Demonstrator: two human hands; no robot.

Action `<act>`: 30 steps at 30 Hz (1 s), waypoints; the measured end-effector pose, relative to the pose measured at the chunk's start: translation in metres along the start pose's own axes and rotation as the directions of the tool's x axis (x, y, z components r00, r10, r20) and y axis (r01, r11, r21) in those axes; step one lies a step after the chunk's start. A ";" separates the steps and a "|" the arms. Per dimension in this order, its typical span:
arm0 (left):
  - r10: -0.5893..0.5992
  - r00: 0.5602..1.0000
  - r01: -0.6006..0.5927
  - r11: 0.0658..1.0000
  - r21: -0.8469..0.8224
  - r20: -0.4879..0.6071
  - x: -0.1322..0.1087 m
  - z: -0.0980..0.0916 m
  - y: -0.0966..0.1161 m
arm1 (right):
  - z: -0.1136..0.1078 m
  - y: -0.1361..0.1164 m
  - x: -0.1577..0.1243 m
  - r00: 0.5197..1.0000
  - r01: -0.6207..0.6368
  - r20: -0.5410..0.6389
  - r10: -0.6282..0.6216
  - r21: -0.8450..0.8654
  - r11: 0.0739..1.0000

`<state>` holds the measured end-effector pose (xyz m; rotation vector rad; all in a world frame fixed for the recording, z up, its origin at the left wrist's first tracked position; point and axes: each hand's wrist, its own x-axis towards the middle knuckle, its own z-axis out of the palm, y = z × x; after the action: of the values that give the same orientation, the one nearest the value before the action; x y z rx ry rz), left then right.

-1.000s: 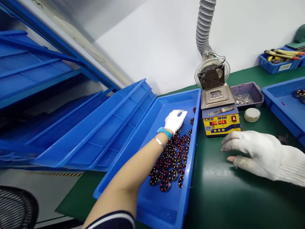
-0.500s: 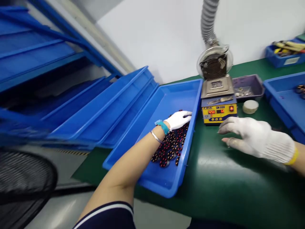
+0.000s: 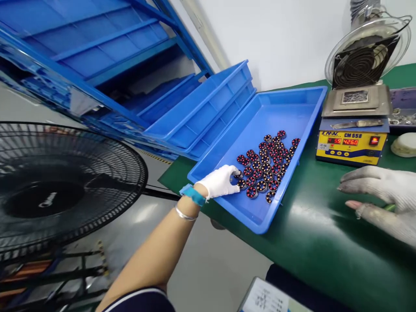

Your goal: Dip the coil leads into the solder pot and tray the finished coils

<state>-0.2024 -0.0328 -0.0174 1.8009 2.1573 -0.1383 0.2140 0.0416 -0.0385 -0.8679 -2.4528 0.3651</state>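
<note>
In the head view, my left hand (image 3: 221,182), in a white glove, reaches into a blue tray (image 3: 224,147). Its thumb and fingers are apart, curved around the near left edge of a cluster of small round parts (image 3: 261,186). These parts have dark rims and red or copper-coloured spots; they look like small wound motor cores. Over the green tabletop, my right hand (image 3: 383,199) hovers in a white glove with greyed fingers, thumb and fingers apart. A small bright green bit shows by its thumb; I cannot make out what it is.
Right of the tray stands a yellow-and-blue solder pot (image 3: 352,143) with lit displays, a fan (image 3: 364,65) behind it. A round white lump (image 3: 404,144) sits beside it. Stacked blue trays (image 3: 201,112) lean at the left, above a black floor fan (image 3: 65,186).
My view has swung left. My left hand has moved from the tray's far right part to the near left edge of the parts, uncovering them. My right hand remains over the tabletop.
</note>
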 end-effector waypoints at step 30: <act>0.572 0.815 0.133 -0.022 -0.991 0.097 0.043 0.011 0.244 | -0.020 -0.016 0.024 0.914 -0.334 -0.098 0.395 0.374 0.865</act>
<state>0.0298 0.0526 -0.0089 0.9042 0.8295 0.7907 0.2009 0.0461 -0.0061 -1.1501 -1.9713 0.8025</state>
